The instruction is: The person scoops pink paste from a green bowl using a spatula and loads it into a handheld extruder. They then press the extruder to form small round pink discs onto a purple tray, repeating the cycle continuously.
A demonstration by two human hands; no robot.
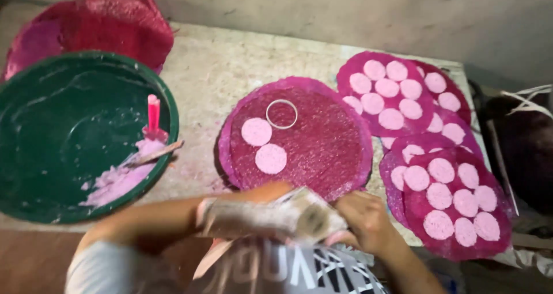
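Both my hands meet at the near edge of the table. My left hand (262,195) and my right hand (364,218) grip a crumpled whitish bundle (288,216), blurred, with a round patch on it. Just beyond them lies a round magenta mat (328,147). It carries two pale pink discs (256,131) (271,158) and a thin white ring (281,113) standing apart from them.
A large green basin (57,98) at the left holds pink paste (118,181), a pink upright stick (153,114) and a spatula (152,154). A red sack (103,26) lies behind it. At the right, overlapping magenta mats (354,69) (507,225) carry several pink discs.
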